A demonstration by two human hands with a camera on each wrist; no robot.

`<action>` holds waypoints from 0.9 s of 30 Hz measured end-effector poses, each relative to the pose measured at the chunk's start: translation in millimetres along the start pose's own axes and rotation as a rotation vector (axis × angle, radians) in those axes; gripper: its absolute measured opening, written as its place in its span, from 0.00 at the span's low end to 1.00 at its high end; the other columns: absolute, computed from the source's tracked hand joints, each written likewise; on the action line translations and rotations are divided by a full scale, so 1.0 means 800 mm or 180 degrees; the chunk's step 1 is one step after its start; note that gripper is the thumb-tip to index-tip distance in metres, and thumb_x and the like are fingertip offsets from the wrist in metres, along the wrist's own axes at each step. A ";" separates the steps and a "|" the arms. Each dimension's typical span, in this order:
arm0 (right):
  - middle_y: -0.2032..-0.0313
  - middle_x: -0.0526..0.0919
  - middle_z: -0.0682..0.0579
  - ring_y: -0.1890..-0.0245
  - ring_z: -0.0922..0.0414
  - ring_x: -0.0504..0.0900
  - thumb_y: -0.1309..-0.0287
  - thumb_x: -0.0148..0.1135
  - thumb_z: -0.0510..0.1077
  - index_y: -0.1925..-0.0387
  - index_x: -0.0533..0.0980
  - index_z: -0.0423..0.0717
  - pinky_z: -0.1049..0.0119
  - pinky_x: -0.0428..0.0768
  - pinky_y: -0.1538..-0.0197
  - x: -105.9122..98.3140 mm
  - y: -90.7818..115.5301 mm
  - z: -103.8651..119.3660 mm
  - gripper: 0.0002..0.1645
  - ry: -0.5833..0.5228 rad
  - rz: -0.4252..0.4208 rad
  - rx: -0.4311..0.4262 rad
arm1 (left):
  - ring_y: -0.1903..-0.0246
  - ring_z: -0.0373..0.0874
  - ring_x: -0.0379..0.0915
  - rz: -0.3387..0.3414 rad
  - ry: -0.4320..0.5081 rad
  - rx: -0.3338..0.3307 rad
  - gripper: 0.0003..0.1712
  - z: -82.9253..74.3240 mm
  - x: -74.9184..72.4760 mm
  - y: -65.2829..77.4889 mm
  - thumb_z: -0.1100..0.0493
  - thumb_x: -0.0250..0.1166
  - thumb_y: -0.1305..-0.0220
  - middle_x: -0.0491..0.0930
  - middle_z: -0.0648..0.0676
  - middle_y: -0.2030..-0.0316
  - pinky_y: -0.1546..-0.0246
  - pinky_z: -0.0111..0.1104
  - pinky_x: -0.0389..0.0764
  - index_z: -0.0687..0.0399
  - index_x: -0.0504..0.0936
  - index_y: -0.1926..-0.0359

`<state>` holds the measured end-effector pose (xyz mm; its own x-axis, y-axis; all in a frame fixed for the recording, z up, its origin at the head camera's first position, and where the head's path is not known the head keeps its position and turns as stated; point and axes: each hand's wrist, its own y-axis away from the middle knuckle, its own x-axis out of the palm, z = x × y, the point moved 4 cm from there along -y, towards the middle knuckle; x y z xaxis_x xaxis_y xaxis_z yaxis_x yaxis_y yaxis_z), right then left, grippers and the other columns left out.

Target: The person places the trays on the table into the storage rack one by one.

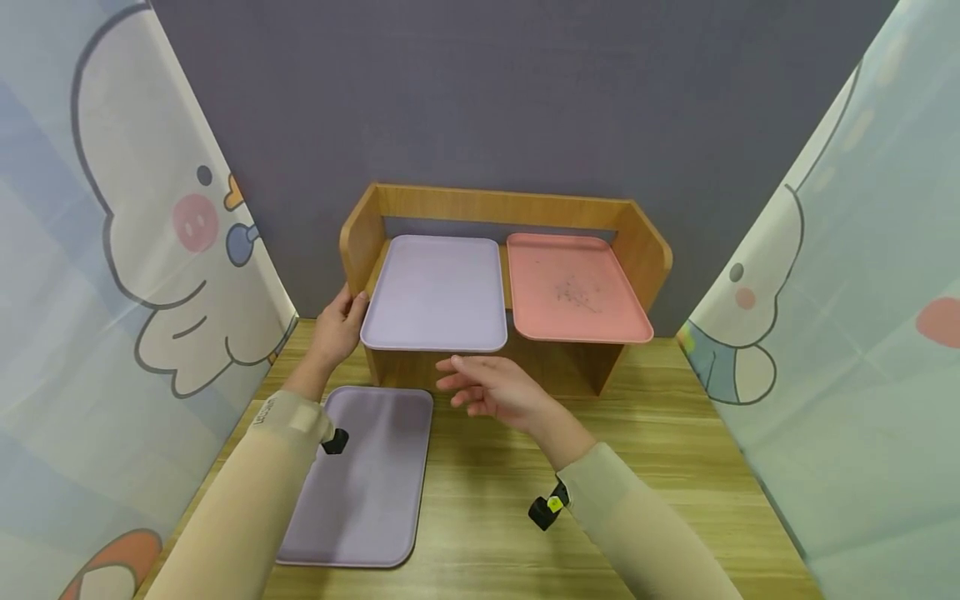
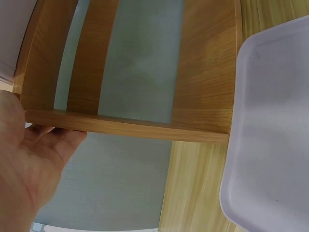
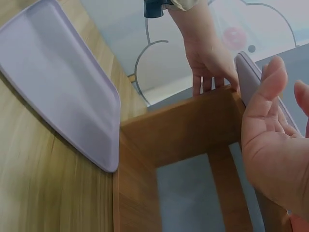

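Observation:
A small wooden shelf unit (image 1: 495,202) stands against the back wall. My left hand (image 1: 337,332) grips its left side panel, the fingers along the outer face (image 2: 50,150). On the top board lie a lavender tray (image 1: 442,292), near the left hand's thumb, and a pink tray (image 1: 562,271) to its right. My right hand (image 1: 506,392) hovers just below and in front of the lavender tray's front edge, holding nothing, its fingers loosely bent. The right wrist view shows this hand (image 3: 275,145) close to that tray's edge; whether they touch, I cannot tell.
Another lavender tray (image 1: 367,479) lies on the wood-grain table (image 1: 480,500) at front left, beneath my left forearm. Dark marks show on the pink tray. Printed curtains (image 1: 847,292) flank both sides, and a grey panel (image 1: 495,92) rises behind the shelf.

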<state>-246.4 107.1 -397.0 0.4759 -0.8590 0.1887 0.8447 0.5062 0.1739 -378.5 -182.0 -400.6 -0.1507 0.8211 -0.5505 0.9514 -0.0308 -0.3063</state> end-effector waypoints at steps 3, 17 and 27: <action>0.56 0.92 0.60 0.66 0.65 0.86 0.12 0.52 0.55 0.26 0.75 0.40 0.74 0.81 0.65 0.003 -0.006 -0.001 0.29 -0.0099 -0.0035 0.0041 | 0.40 0.70 0.80 0.0004 0.0002 -0.0011 0.30 -0.001 0.001 0.000 0.40 0.48 0.11 0.84 0.71 0.38 0.32 0.64 0.75 0.52 0.74 0.25; 0.60 0.93 0.61 0.70 0.67 0.83 0.10 0.47 0.54 0.26 0.76 0.41 0.76 0.78 0.69 0.005 -0.020 0.007 0.28 -0.0413 -0.0272 0.0153 | 0.38 0.70 0.80 0.0009 0.0010 -0.0029 0.31 -0.002 -0.001 0.001 0.40 0.48 0.11 0.83 0.71 0.36 0.30 0.64 0.74 0.52 0.72 0.22; 0.61 0.92 0.60 0.71 0.66 0.83 0.11 0.48 0.54 0.29 0.79 0.41 0.76 0.79 0.69 0.002 -0.035 0.011 0.28 -0.0521 -0.0436 0.0135 | 0.33 0.71 0.77 0.0017 -0.0020 -0.0046 0.31 0.000 -0.001 0.001 0.40 0.47 0.11 0.82 0.71 0.34 0.27 0.64 0.72 0.51 0.71 0.21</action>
<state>-271.4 92.2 -392.7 0.3085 -0.8978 0.3143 0.8860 0.3914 0.2486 -377.7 -182.5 -400.8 -0.1472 0.8175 -0.5568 0.9560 -0.0268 -0.2921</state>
